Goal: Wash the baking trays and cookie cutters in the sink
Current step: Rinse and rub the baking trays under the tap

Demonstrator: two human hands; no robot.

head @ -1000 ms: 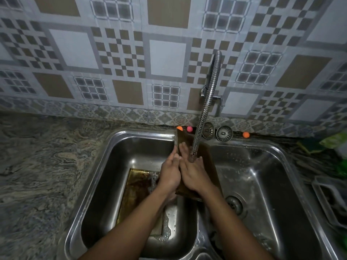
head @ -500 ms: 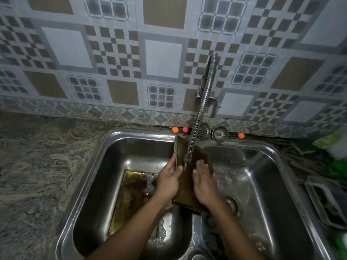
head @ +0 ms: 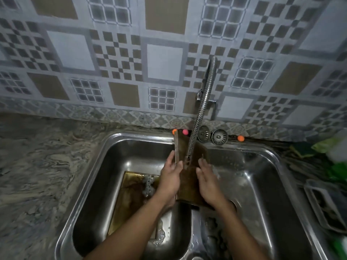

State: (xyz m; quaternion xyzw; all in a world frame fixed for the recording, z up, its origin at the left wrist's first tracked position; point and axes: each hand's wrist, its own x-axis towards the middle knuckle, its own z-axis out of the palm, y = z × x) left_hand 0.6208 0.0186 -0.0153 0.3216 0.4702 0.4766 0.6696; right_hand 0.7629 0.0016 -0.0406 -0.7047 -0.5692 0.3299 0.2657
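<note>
Hands have parted at frame centre: your left hand (head: 170,177) now clamps the rim of the baking tray (head: 189,184), your right hand (head: 207,178) lies flat on it, fingers straight together, so rinsing goes on

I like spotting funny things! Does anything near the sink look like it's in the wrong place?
Yes. Two drain strainers sit on the sink's back ledge beside the tap hose, not down in a drain.

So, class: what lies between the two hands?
The tray, seen in the head view: the left hand grips its left edge, the right hand lies against its right side, and the tap hose ends over it.
</note>
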